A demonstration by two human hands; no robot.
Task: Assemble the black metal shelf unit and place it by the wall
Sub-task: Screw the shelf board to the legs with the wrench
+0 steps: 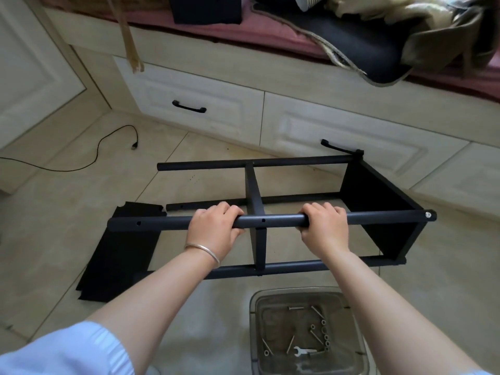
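Open floor (67, 190) left of shelf frame (270, 220); far side blocked by drawers (338, 131); near side crowded by parts tub (305, 334).

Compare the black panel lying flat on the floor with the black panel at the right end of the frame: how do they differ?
The loose panel lies flat on the tiles beside the frame's open left end; the end panel stands on edge between the tubes. The loose panel is fixed to nothing visible; the end panel sits within the frame, with a bolt showing at its near corner. The loose panel shows notched corners; the end panel's corners are hidden at the tubes. Both are flat, matte black sheets.
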